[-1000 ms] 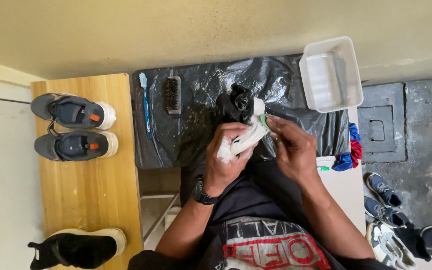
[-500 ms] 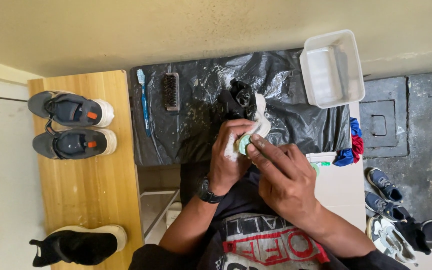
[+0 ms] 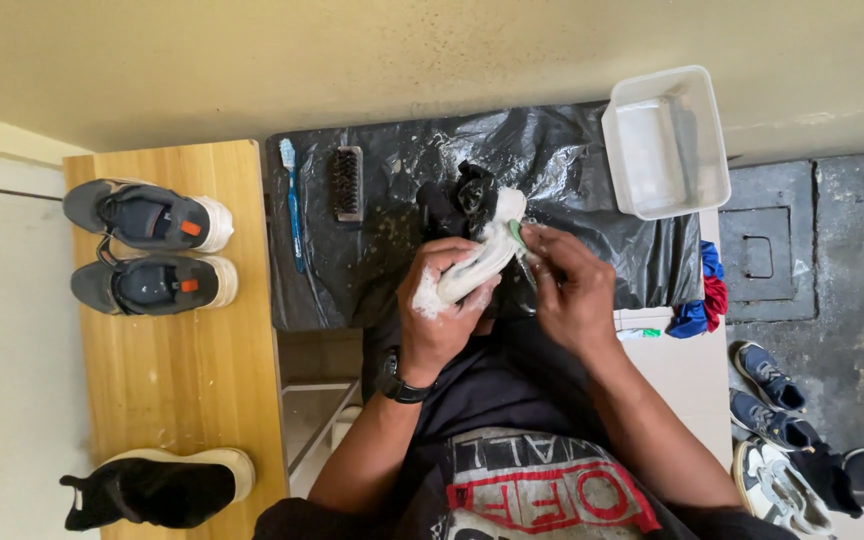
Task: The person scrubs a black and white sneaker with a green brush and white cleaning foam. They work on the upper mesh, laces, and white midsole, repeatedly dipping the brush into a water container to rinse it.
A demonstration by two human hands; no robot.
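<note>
Moved back up to shoe toe: right hand [image 3: 567, 285], pinching green scrubber [image 3: 516, 236]; left hand [image 3: 442, 300] clasping one soapy shoe [image 3: 472, 235]. Worktop's far-left corner: one toothbrush [image 3: 293, 205], one brush [image 3: 348, 183].

Small white tube with green cap [image 3: 640, 333], lying flat on pale surface [image 3: 682, 370], just below edge of crinkled black plastic sheet [image 3: 592, 240] and beside bundle of blue and red cloth [image 3: 704, 300]. Red-and-white printed panel [image 3: 552, 495] across dark shirt front, bottom centre. No signs, no screens.
</note>
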